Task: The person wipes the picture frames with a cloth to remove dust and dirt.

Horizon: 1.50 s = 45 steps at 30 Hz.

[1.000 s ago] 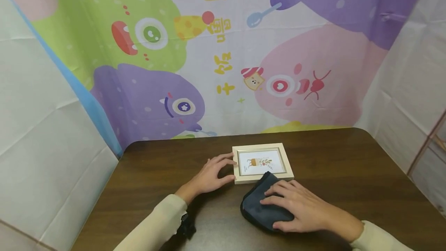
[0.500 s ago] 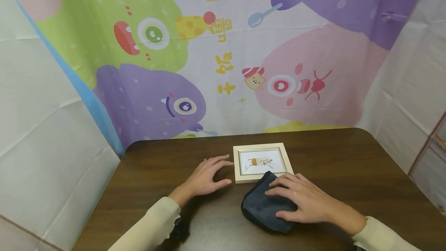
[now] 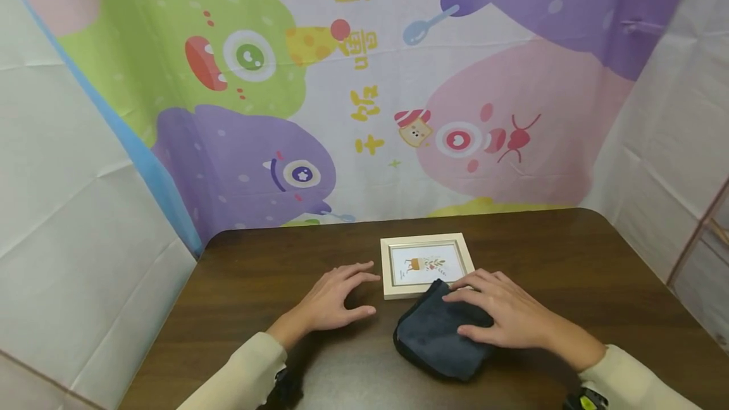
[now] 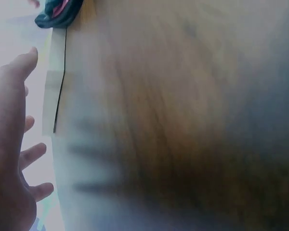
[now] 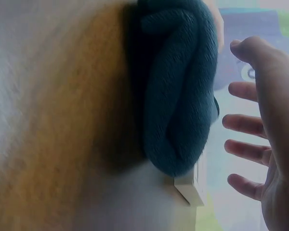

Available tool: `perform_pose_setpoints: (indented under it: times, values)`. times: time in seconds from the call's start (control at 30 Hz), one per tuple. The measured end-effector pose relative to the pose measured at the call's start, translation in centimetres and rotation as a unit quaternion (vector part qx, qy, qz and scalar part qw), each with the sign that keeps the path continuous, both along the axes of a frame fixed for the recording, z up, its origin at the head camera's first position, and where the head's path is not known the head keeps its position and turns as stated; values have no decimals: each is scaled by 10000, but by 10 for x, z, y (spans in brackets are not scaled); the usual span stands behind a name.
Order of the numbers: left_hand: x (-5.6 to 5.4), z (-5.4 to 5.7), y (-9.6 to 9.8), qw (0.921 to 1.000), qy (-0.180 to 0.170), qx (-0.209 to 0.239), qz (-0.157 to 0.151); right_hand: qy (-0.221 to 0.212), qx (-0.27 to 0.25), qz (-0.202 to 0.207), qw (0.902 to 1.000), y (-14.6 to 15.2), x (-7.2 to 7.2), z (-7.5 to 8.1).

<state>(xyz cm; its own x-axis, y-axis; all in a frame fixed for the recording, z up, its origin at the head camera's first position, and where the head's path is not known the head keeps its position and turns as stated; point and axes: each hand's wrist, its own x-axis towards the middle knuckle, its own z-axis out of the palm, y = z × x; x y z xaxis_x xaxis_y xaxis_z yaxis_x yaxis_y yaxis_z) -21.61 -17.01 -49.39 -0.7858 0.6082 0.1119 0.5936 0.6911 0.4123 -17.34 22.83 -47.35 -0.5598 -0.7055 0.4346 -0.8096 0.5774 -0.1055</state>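
A light wooden picture frame [image 3: 429,264] lies flat on the dark wooden table [image 3: 228,309], its print showing a deer and leaves. In front of it is a folded dark blue-grey cloth [image 3: 427,334], thick and soft, which overlaps the frame's near edge in the head view. My left hand [image 3: 327,302] is just left of the frame, fingers spread and holding nothing. Over the cloth's right side is my right hand [image 3: 512,315] with relaxed fingers. The right wrist view shows a gap between these fingers and the cloth's rolled fold [image 5: 183,91].
Behind the table hangs a curtain [image 3: 376,195] printed with cartoon monsters. Pale fabric walls [image 3: 74,207] close in both sides. A dark strapped device [image 3: 586,399] sits at the right cuff.
My left hand has come away from the frame's left edge, moving left and toward me. My right hand has shifted slightly right over the cloth. Frame and cloth stay nearly in place.
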Motion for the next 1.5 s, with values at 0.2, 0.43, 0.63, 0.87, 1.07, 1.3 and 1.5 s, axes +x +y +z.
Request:
perform_pose_setpoints:
  times: [0.2, 0.43, 0.63, 0.87, 1.07, 1.3, 1.5]
  values:
    - [8, 5, 6, 9994, 99, -187, -260, 34, -145, -85, 9999, 3, -12, 4]
    - [16, 7, 10, 9984, 141, -318, -457, 16, -194, -195, 9996, 5, -21, 6]
    - [23, 8, 13, 9962, 386, -421, -663, -113, -259, -385, 9989, 8, -28, 8]
    - [31, 7, 18, 9880, 933, -611, -1071, -327, -356, -625, 9969, 15, -36, 9]
    - [38, 6, 21, 9803, 1263, -767, -1312, -611, -310, -839, 9941, 22, -44, 7]
    - [43, 7, 27, 9729, 1523, -827, -1531, -812, -332, -960, 9915, 25, -52, 5]
    - [45, 6, 34, 9660, 1644, -975, -1740, -1152, -383, -1088, 9866, 28, -60, 4]
